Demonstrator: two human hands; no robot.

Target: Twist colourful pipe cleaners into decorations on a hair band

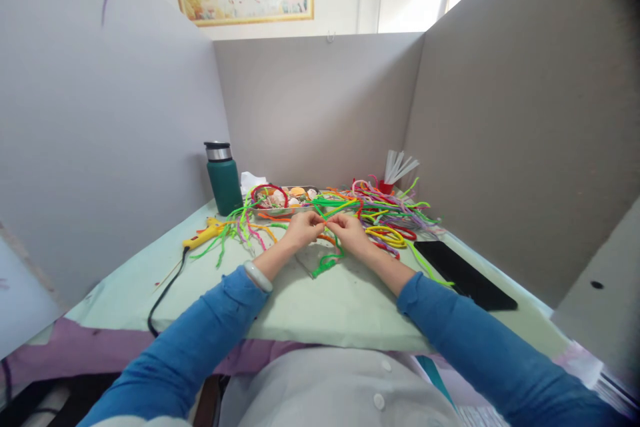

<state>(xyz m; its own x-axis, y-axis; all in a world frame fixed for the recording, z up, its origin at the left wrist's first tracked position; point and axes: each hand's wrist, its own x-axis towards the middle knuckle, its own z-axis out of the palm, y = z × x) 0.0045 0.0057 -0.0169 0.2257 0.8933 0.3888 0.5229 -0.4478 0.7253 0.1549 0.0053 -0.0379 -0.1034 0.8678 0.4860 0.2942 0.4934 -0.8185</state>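
Over the middle of the table, my left hand (pixel 305 228) and my right hand (pixel 347 232) meet, fingertips pinched together. Between them is a green pipe cleaner (pixel 321 211), its ends standing up above the fingers. A speck of orange shows where the fingertips touch; my fingers hide most of that spot. Just below the hands, a curled green pipe cleaner piece (pixel 325 267) lies on or hangs close to the table; which one, I cannot tell. A loose heap of many-coloured pipe cleaners (pixel 380 203) lies behind and right of my right hand.
A metal tray (pixel 280 212) of small craft pieces stands behind my hands. At left are a green bottle (pixel 225 180) and a yellow glue gun (pixel 205 233) with a black cord. A black flat slab (pixel 463 275) lies at right; white sticks (pixel 399 168) stand in a red cup. Grey partitions enclose the table.
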